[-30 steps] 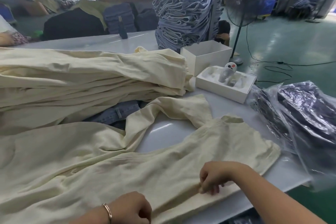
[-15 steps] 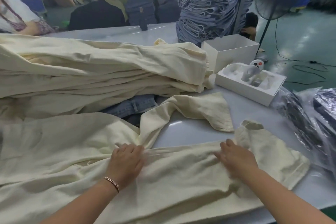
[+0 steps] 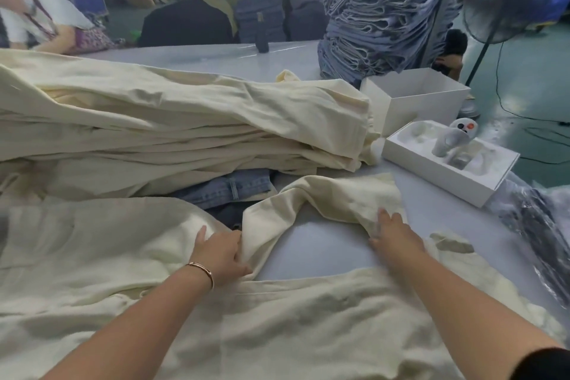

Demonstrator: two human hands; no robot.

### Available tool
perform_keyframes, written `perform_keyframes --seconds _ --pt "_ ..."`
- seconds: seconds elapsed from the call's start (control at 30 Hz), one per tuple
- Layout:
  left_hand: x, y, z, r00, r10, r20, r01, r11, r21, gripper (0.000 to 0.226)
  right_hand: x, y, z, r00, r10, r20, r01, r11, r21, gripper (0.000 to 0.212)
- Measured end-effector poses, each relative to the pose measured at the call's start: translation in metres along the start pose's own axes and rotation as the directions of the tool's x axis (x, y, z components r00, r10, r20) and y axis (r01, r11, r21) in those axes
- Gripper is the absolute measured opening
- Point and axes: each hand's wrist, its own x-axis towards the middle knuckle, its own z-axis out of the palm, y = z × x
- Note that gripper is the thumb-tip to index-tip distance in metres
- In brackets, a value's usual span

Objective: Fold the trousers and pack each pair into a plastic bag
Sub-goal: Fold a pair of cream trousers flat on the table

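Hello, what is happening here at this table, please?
A person is laying out a pair of cream cotton trousers on the white table for folding. The left hand grips the bent far leg near the crotch, and the right hand presses flat on that leg's end. A stack of cream trousers waits behind. Nothing here is bagged yet.

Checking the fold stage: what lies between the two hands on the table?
In the head view, a bare patch of grey table separates the left hand and right hand, framed by the cream trousers.
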Motion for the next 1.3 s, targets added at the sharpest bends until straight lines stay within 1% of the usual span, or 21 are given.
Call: perform_keyframes --seconds 0.07,0.17,0.2,0.27,0.33,0.37,0.47,0.53,0.6,0.63,0.7,0.77,0.83,0.9,0.97,1.03,1.1,1.17,1.23,1.27,1.3 --pt "-0.001 0.002 -0.003 0.999 0.035 0.018 -0.037 0.996 0.082 0.025 0.008 -0.003 0.001 0.999 -0.004 -0.043 0.002 0.999 -0.05 0.037" --pt "-0.003 -0.001 -0.017 0.975 -0.002 -0.224 0.05 0.976 0.21 0.025 0.013 0.013 -0.014 0.968 0.141 -0.206 -0.119 0.986 0.113 0.031" --pt "-0.004 -0.004 -0.024 0.935 -0.026 -0.354 0.09 0.982 0.166 0.027 0.015 0.026 -0.022 0.931 0.201 -0.306 -0.162 0.976 0.148 0.027" --pt "-0.004 -0.007 -0.034 0.793 -0.003 -0.609 0.053 0.997 0.063 0.027 0.014 0.052 -0.038 0.829 0.299 -0.473 -0.196 0.947 0.255 0.016" --pt "-0.005 -0.003 -0.037 0.612 0.129 -0.78 -0.056 0.991 0.12 0.027 0.01 0.07 -0.05 0.754 0.41 -0.513 -0.202 0.888 0.413 0.014" --pt "-0.006 0.0 -0.036 0.579 0.221 -0.785 -0.144 0.975 0.168 0.026 0.01 0.076 -0.053 0.735 0.471 -0.488 -0.212 0.843 0.495 0.017" --pt "-0.017 0.005 -0.019 0.627 0.539 -0.562 -0.419 0.842 0.339 0.02 0.009 0.08 -0.058 0.758 0.589 -0.28 -0.311 0.704 0.638 0.039" --pt "-0.024 0.0 -0.005 0.704 0.569 -0.425 -0.443 0.82 0.363 0.029 0.003 0.074 -0.054 0.799 0.552 -0.237 -0.364 0.759 0.54 0.055" --pt "-0.028 -0.004 0.001 0.746 0.517 -0.42 -0.409 0.853 0.324 0.032 -0.004 0.065 -0.046 0.901 0.359 -0.242 -0.328 0.931 0.161 0.071" --pt "-0.028 -0.006 0.003 0.758 0.479 -0.443 -0.38 0.876 0.297 0.034 -0.006 0.061 -0.04 0.952 0.232 -0.197 -0.25 0.966 -0.068 0.079" --pt "-0.026 -0.007 0.003 0.813 0.385 -0.438 -0.324 0.923 0.21 0.058 -0.007 0.052 -0.028 0.998 -0.001 -0.065 -0.021 0.937 -0.348 0.085" --pt "-0.02 -0.006 0.001 0.881 0.341 -0.327 -0.306 0.94 0.153 0.083 -0.008 0.045 -0.021 0.996 -0.088 -0.011 0.074 0.894 -0.443 0.077" --pt "-0.011 0.002 -0.001 0.921 0.334 -0.201 -0.313 0.941 0.131 0.094 -0.007 0.047 -0.022 0.994 -0.075 -0.084 0.038 0.928 -0.371 0.058" --pt "0.001 0.013 -0.005 0.935 0.333 -0.122 -0.316 0.938 0.141 0.101 -0.004 0.051 -0.032 0.962 0.016 -0.272 -0.021 1.0 -0.018 0.045" --pt "0.011 0.027 -0.008 0.949 0.312 -0.04 -0.304 0.943 0.133 0.1 -0.003 0.053 -0.051 0.886 0.146 -0.441 0.031 0.928 0.37 0.038" --pt "0.018 0.039 -0.007 0.959 0.281 0.025 -0.282 0.953 0.108 0.088 -0.003 0.055 -0.076 0.816 0.212 -0.538 0.109 0.858 0.502 0.027" --pt "0.022 0.046 -0.011 0.962 0.275 -0.007 -0.274 0.96 0.057 0.066 0.001 0.059 -0.1 0.831 0.175 -0.528 0.123 0.868 0.481 0.013" --pt "0.023 0.044 -0.028 0.958 0.282 -0.055 -0.287 0.95 -0.121 0.04 0.012 0.065 -0.126 0.918 0.07 -0.39 0.103 0.909 0.405 0.032" --pt "0.025 0.035 -0.05 0.968 0.25 -0.036 -0.24 0.867 -0.436 0.012 0.026 0.068 -0.147 0.989 0.032 -0.141 0.003 0.97 0.242 0.053" --pt "0.029 0.029 -0.06 0.976 0.213 -0.049 -0.204 0.807 -0.554 0.011 0.033 0.068 -0.154 0.995 0.076 -0.059 -0.065 0.985 0.16 0.064" --pt "0.035 0.025 -0.068 0.985 0.156 -0.076 -0.169 0.76 -0.627 0.015 0.038 0.069 -0.157 0.989 0.131 -0.066 -0.123 0.986 0.111 0.071"
